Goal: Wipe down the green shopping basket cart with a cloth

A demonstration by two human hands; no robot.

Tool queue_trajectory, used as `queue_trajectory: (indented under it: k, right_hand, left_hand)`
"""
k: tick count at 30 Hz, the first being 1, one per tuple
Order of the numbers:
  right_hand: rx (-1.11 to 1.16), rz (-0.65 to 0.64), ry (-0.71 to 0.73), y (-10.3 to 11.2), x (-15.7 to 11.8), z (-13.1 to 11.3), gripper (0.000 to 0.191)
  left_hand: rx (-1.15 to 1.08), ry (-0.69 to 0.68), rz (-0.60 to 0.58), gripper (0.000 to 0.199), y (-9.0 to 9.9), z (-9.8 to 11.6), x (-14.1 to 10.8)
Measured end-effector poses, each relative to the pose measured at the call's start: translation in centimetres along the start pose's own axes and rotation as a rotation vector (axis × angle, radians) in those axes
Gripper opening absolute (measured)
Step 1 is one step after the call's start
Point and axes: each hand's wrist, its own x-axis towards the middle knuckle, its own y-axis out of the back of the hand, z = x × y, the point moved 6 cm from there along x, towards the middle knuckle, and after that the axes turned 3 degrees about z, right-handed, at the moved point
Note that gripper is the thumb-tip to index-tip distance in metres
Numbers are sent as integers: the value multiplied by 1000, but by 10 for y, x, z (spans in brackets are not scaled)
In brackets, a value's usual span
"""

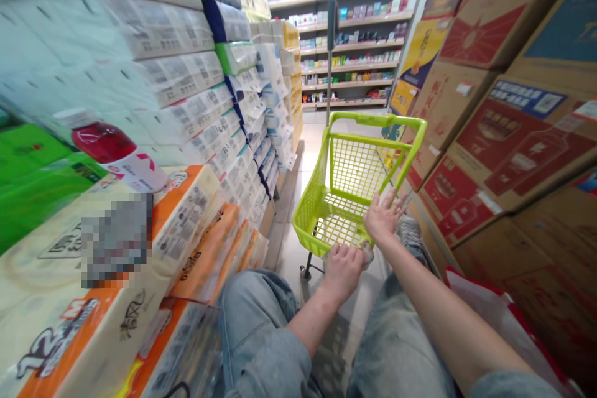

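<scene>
A lime-green plastic shopping cart (308, 217) with a grid basket stands in front of my knees. My left hand (344, 270) is closed at the basket's near rim, its fingers curled over a crumpled pale cloth (368, 255) that shows only in part. Just to the right and a little farther off, my right hand (383, 214) lies against the cart's right side with its fingers spread. I see nothing in that hand. The cart's handle (373, 119) rises at the far end.
Stacked tissue packs (172, 62) line the left side. A pink-labelled bottle (135, 168) and a pixelated dark object (119, 239) rest on a nearer pack (60, 261). Cardboard boxes (466, 99) wall the right, with a red-edged bag (494, 311) below. Shelves (354, 40) stand behind.
</scene>
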Motion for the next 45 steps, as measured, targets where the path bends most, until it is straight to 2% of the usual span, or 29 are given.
queue_trajectory:
  k: [3, 6, 8, 16, 21, 25, 33, 39, 42, 45]
  right_hand:
    - [87, 8, -172, -5, 3, 14, 67]
    - [156, -95, -97, -12, 6, 12, 70]
    - [163, -121, -57, -13, 7, 12, 70]
    - [155, -119, 14, -8, 7, 14, 59]
    - [125, -119, -1, -6, 5, 11, 56]
    - [89, -96, -28, -4, 4, 11, 52]
    - [14, -49, -13, 4, 1, 19, 38]
    - [-11, -66, 20, 6, -1, 29, 39]
    - [-19, -79, 45, 4, -1, 33, 41]
    - [-7, -99, 74, -1, 0, 37, 41]
  left_hand:
    - [-13, -38, 10, 17, -1, 0, -4]
    - [-4, -58, 9, 17, -1, -12, -12]
    - [10, -58, 1, 18, 1, -27, -19]
    - [58, -99, 5, 18, 19, -101, -39]
    - [58, -113, 51, 18, 21, -124, -42]
    - [70, -61, 95, 16, 20, -119, -41]
    - [83, -71, 81, 15, 17, -88, -41]
    - [33, -119, 60, 17, 18, -61, -37]
    - [-5, -160, 63, 21, 19, -59, -38]
    - [-41, -230, 53, 26, 21, -67, -41]
